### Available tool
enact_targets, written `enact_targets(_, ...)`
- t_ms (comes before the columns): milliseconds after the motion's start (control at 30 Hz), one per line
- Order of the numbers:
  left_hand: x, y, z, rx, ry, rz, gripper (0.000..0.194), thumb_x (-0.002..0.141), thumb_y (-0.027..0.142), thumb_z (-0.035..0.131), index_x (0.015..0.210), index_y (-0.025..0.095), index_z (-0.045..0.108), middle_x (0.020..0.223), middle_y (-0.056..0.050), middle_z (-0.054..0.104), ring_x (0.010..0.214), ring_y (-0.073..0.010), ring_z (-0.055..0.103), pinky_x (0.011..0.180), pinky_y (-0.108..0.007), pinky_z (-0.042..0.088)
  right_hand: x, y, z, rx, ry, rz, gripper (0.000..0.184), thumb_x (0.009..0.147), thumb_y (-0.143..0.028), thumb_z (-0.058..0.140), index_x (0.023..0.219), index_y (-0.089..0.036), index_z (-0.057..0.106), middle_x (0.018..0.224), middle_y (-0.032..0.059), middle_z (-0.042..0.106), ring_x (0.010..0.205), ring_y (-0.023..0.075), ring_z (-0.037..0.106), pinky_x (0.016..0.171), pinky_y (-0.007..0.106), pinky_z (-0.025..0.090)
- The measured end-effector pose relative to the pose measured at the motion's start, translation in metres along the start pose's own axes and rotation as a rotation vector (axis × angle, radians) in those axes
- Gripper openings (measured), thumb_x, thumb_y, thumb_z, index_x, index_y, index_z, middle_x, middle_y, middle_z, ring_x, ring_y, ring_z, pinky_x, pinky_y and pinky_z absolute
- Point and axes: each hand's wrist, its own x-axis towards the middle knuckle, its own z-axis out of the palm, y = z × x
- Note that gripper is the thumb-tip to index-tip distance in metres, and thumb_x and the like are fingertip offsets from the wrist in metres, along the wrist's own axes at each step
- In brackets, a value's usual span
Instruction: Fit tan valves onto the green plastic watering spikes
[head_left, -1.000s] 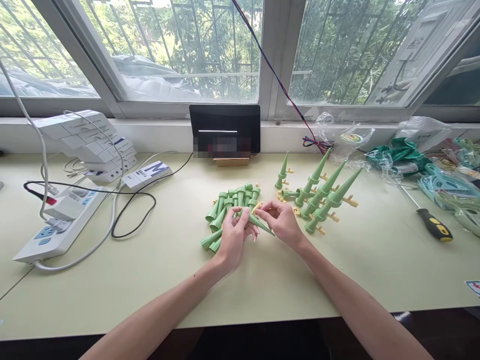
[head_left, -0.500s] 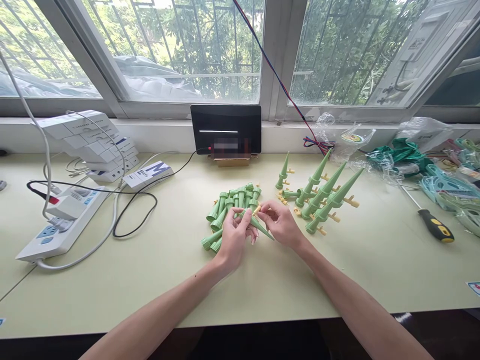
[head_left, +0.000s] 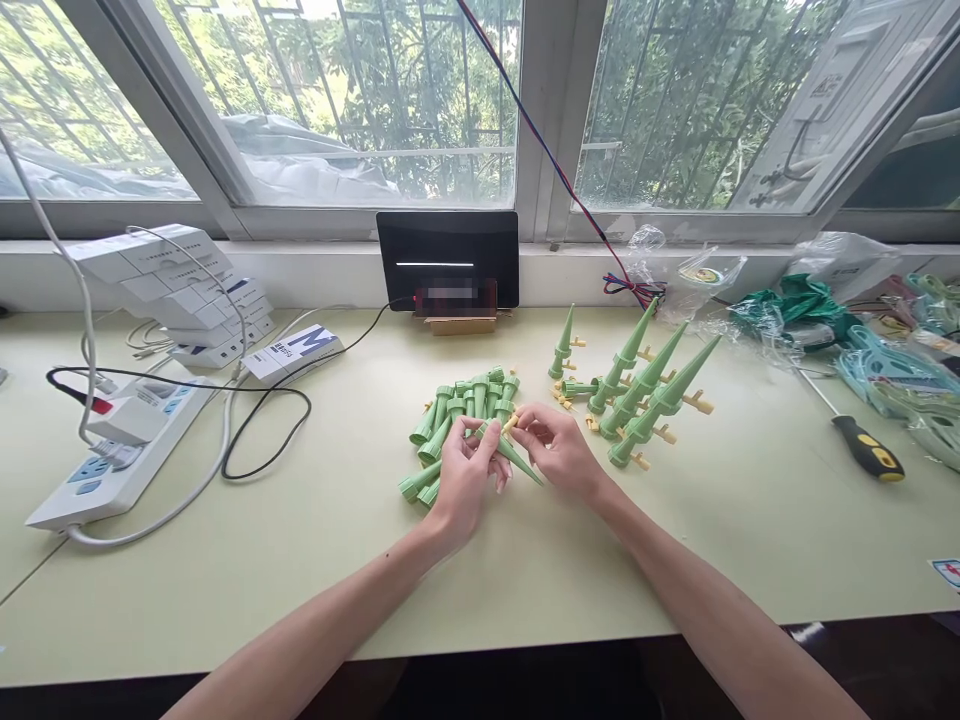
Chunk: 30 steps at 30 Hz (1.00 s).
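My left hand (head_left: 470, 465) is closed round a green plant watering spike (head_left: 519, 462), whose pointed tip slants down to the right. Between the fingertips of my right hand (head_left: 553, 446) is a small yellow valve (head_left: 510, 424), held against the side of that spike. Whether the valve is seated in the spike cannot be made out. Behind and left of my hands lies a pile of green spikes (head_left: 442, 408). To the right, several spikes fitted with yellow valves (head_left: 651, 395) stand in a group. Loose yellow valves (head_left: 591, 424) lie beside them.
A black tablet (head_left: 448, 250) leans at the windowsill. On the left are a power strip (head_left: 127, 460), a black cable (head_left: 262, 445) and stacked white boxes (head_left: 202, 300). A screwdriver (head_left: 868, 448) and plastic-wrapped items (head_left: 892, 370) lie on the right.
The whole view has shifted slightly left. Both hands keep their hold on the spike and the valve, with hardly any movement.
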Motion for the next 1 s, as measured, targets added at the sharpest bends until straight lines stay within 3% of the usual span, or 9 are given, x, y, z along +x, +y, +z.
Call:
enact_targets(467,0.0016,0.0020,0.0029,-0.053,0.001,-0.004,0.037,0.082,0.051,0.069,0.086,0.021,0.048,0.053,0.006,0.052,0.042,-0.0101,0.050,0.038,-0.020,0.036,0.0007,-0.0010,0.0032,0.096,0.150,0.080,0.033,0.086,-0.052,0.065,0.082,-0.019,0.059,0.070,0.0003,0.059,0.048,0.0105,0.051,0.044,0.025,0.046)
enact_targets(600,0.0019,0.0003,0.0016,-0.045,0.006,-0.001,0.036,0.083,0.051,0.068,0.087,0.020,0.050,0.053,0.006,0.051,0.042,-0.0091,0.048,0.038,-0.019,0.035,0.0012,-0.0011,0.0028,0.154,0.114,0.066,0.030,0.086,-0.049,0.065,0.093,-0.019,0.063,0.081,0.0021,0.063,0.051,0.0097,0.053,0.044,0.024,0.047)
enact_targets(1000,0.0031,0.0008,0.0027,-0.010,0.031,0.006,0.040,0.083,0.055,0.065,0.090,0.017,0.061,0.060,0.004,0.051,0.043,-0.0065,0.041,0.038,-0.020,0.035,0.0023,-0.0008,0.0015,0.170,0.076,0.081,0.029,0.087,-0.047,0.066,0.084,-0.018,0.061,0.072,0.0005,0.063,0.048,0.0097,0.053,0.044,0.025,0.047)
